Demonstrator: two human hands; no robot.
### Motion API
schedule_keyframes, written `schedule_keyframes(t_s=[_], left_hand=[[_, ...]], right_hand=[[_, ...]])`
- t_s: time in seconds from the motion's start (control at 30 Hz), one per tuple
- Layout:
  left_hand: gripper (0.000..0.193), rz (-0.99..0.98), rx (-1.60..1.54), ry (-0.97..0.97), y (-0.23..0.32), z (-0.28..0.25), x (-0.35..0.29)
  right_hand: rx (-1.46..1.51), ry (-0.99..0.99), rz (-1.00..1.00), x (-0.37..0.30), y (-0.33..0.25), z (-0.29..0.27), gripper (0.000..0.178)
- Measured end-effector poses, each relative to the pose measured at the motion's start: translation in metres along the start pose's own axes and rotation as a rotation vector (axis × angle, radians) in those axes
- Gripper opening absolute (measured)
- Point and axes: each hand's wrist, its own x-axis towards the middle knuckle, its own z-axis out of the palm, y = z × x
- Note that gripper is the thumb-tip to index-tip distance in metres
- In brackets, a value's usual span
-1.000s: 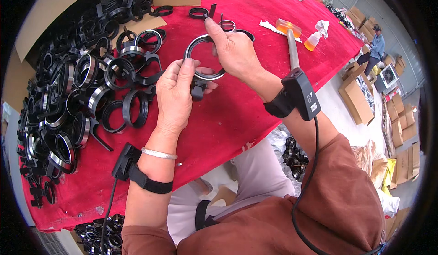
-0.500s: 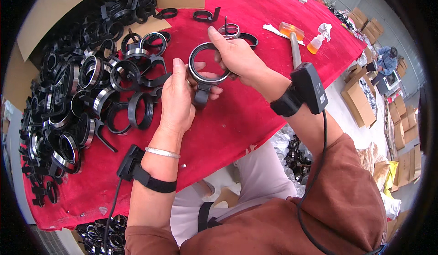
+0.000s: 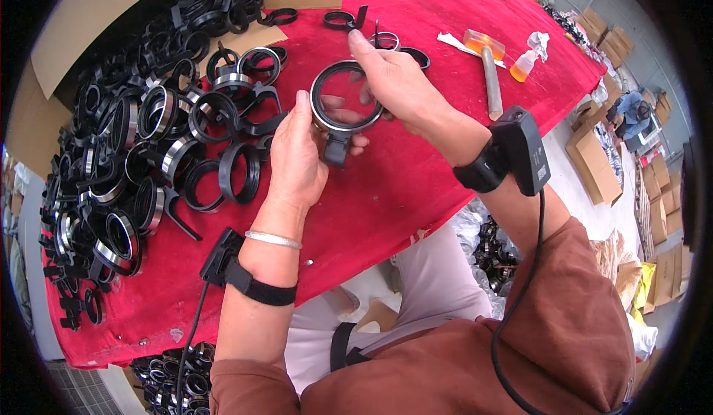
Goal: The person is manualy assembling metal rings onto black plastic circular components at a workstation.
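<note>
your left hand (image 3: 297, 155) and right hand (image 3: 397, 80) both grip the black ring clamp (image 3: 343, 107) above the red table (image 3: 386, 199), fingers closed around its rim.

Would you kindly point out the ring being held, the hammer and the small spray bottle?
ring (image 3: 324, 80), head view, upper left rim.
hammer (image 3: 491, 82), head view, handle.
spray bottle (image 3: 523, 65), head view, orange body.

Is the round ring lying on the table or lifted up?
Lifted up. Both hands, left hand and right hand, hold the ring above the red table.
</note>
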Motion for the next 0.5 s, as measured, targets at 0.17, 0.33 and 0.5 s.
schedule_keyframes(t_s=[0.17, 0.33, 0.5], left_hand=[[0.036, 0.271, 0.245, 0.053, -0.012, 0.000, 0.005], [0.029, 0.426, 0.684, 0.032, -0.011, 0.001, -0.002], [0.028, 0.630, 0.909, 0.028, -0.011, 0.007, -0.007]], right_hand=[[0.219, 0.175, -0.106, 0.005, 0.013, 0.018, 0.068], [0.165, 0.154, -0.097, 0.002, 0.005, 0.028, 0.073], [-0.091, 0.141, -0.657, 0.007, 0.011, 0.004, 0.038]])
